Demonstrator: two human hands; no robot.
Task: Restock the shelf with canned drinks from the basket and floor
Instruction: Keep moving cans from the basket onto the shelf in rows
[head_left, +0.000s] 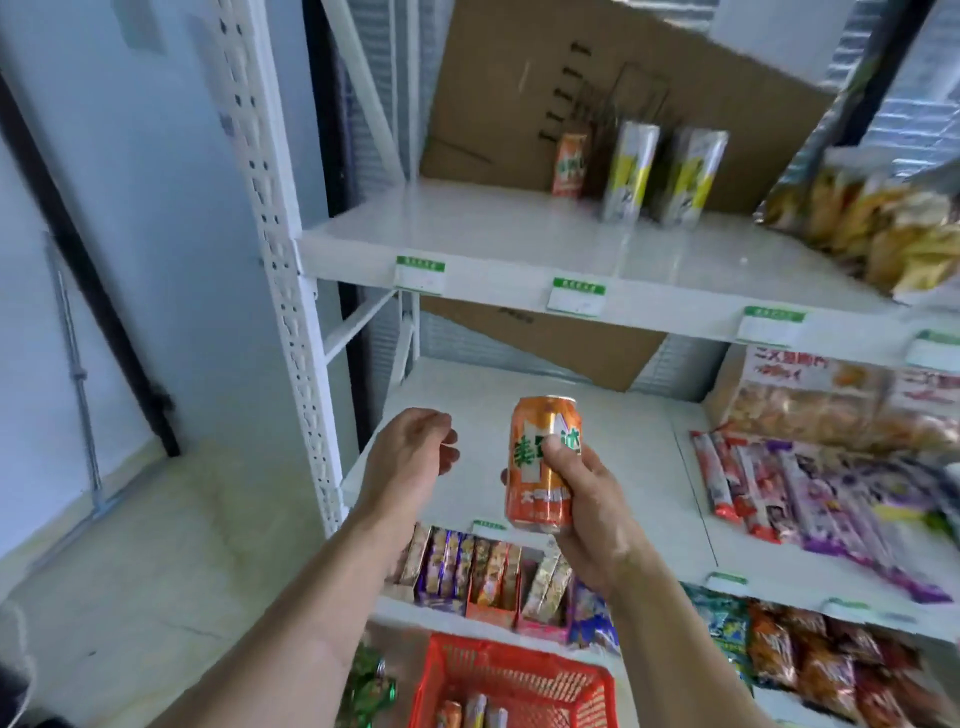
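My right hand (589, 499) grips an orange can (540, 462) upright in front of the middle shelf. Just left of the can, my left hand (413, 457) hangs with loosely curled fingers and holds nothing. On the upper shelf (467, 234) stand a small orange can (570, 165) and two tall yellow-and-silver cans (629, 174) (688, 179) near the back. A red basket (511, 680) sits below my arms with a few cans (472, 712) lying in it. A green can (371, 680) lies on the floor left of the basket.
White metal shelving with a perforated upright (280, 249) stands on the left. Cardboard (597, 98) leans behind the shelves. Chip bags (872, 218) fill the upper right, snack sticks (810, 488) the middle right, boxed snacks (483, 577) the lower shelf. A pale wall and floor lie left.
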